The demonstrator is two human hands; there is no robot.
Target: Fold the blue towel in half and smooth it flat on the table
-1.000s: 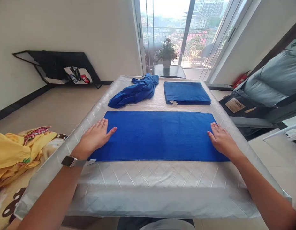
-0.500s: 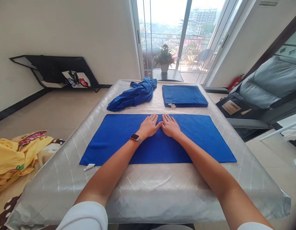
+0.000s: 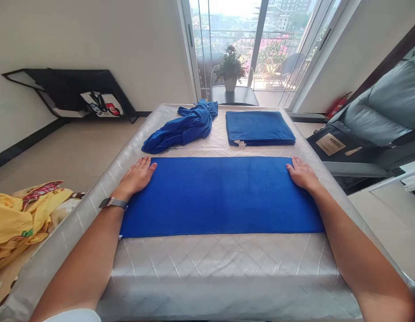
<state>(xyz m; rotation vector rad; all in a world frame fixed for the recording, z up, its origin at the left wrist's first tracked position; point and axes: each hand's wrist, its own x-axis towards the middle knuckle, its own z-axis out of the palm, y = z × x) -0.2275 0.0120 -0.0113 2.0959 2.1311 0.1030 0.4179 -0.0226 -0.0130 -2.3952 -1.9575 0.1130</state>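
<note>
A blue towel (image 3: 214, 197) lies spread flat across the table, its long side running left to right. Over its far left corner rests my left hand (image 3: 137, 175), open, palm down, with a watch on the wrist. My right hand (image 3: 301, 172) lies flat on the far right corner, fingers stretched out. Neither hand grips the cloth. Beyond the towel, on the right, sits a neat stack of folded blue towels (image 3: 259, 128) with white tags. To its left is a crumpled heap of blue cloth (image 3: 183, 126).
A silver quilted cover (image 3: 220, 259) drapes the table. Behind it, a potted plant (image 3: 230, 71) stands on a chair by the glass door. A grey recliner (image 3: 382, 107) is at the right. Yellow fabric (image 3: 22, 219) is piled at the left, and a black frame (image 3: 73, 91) leans against the wall.
My hands have slid apart from the towel's middle out to its far left and right corners. The view has shifted slightly; the stack and crumpled cloth stay in place.
</note>
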